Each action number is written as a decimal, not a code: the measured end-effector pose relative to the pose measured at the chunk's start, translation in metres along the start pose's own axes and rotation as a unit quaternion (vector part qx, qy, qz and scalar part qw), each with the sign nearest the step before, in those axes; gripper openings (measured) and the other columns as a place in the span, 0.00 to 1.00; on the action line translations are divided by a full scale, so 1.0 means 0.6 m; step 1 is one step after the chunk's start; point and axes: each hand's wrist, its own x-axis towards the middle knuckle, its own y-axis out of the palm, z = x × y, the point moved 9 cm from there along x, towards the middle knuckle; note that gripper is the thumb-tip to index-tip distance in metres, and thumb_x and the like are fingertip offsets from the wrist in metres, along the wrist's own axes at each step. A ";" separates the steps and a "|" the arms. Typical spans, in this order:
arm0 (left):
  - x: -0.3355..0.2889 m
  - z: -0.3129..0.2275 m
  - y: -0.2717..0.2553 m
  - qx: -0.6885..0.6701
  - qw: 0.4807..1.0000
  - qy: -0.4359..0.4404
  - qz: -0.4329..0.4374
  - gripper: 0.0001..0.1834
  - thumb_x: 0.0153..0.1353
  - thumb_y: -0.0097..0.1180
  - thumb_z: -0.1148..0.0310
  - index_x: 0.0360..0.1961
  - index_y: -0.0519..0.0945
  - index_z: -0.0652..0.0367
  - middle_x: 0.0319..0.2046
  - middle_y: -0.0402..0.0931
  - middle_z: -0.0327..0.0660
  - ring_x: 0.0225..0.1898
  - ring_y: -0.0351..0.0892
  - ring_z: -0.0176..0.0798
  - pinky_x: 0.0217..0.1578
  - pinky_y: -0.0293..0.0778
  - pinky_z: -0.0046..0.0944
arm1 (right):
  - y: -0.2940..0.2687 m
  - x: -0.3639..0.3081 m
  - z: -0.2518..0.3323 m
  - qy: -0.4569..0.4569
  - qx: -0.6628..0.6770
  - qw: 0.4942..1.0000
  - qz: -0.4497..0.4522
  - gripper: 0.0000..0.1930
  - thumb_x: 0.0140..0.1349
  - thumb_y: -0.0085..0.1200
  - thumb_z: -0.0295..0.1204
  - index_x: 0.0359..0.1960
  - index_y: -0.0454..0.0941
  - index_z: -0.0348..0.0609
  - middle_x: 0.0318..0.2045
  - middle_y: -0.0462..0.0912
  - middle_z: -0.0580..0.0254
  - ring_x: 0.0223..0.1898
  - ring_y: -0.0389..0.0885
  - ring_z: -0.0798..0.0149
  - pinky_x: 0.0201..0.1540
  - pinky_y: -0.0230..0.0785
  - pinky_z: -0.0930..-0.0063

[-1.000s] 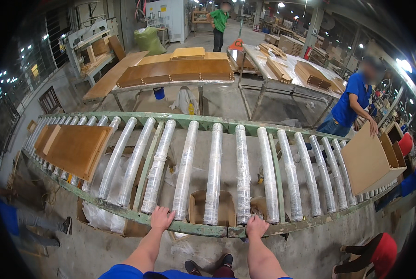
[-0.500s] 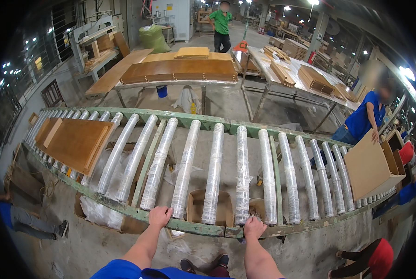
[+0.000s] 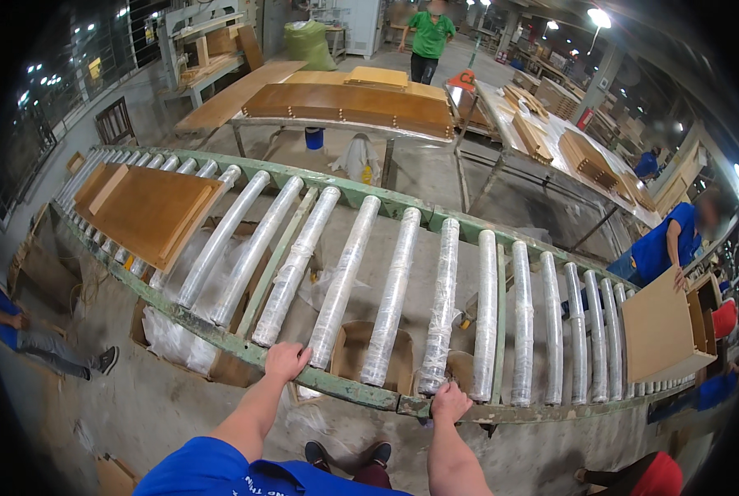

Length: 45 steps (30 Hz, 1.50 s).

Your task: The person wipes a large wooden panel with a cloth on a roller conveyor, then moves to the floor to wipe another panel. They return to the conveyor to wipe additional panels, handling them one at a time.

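Both of my hands rest on the near green metal rail (image 3: 345,387) of a roller conveyor. My left hand (image 3: 287,361) is curled over the rail's edge, beside the lower end of a roller (image 3: 297,266). Farther right, my right hand (image 3: 450,402) is closed round the same rail, just below another plastic-wrapped roller (image 3: 442,306). The fingers' undersides are hidden. On the conveyor at the left lies a stack of brown wooden panels (image 3: 150,211), out of my reach.
At the conveyor's right end a worker in blue (image 3: 665,244) touches an open wooden cabinet box (image 3: 660,326). Beyond the conveyor, tables hold brown boards (image 3: 345,113) and stacked wood parts (image 3: 586,157). Cardboard boxes (image 3: 355,355) sit under the rollers. A person in green (image 3: 429,37) stands behind.
My view has tilted and shifted, so the conveyor slants more. My hands keep their grip on the rail. The person in green has come closer, arms now lowered.
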 end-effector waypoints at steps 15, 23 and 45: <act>0.002 -0.011 -0.003 -0.014 1.000 0.027 -0.001 0.23 0.56 0.48 0.47 0.22 0.80 0.56 0.23 0.76 0.47 0.31 0.75 0.52 0.33 0.70 0.50 | 0.004 0.003 -0.001 -0.006 -0.004 1.000 0.000 0.14 0.57 0.40 0.37 0.25 0.79 0.47 0.27 0.81 0.54 0.32 0.76 0.53 0.44 0.60 0.60; 0.002 -0.004 0.001 -0.007 1.000 0.015 0.025 0.24 0.58 0.45 0.45 0.23 0.79 0.54 0.26 0.77 0.44 0.34 0.75 0.48 0.36 0.70 0.47 | 0.006 -0.002 -0.005 -0.011 -0.012 0.999 -0.028 0.16 0.59 0.38 0.39 0.26 0.77 0.46 0.24 0.80 0.51 0.31 0.77 0.49 0.42 0.60 0.56; -0.014 -0.029 -0.041 0.051 0.982 0.128 -0.132 0.19 0.57 0.49 0.55 0.47 0.72 0.52 0.52 0.64 0.41 0.59 0.58 0.45 0.62 0.48 0.49 | 0.010 -0.002 -0.001 -0.023 -0.012 0.999 -0.022 0.15 0.57 0.40 0.36 0.25 0.78 0.44 0.23 0.80 0.50 0.29 0.76 0.48 0.39 0.61 0.56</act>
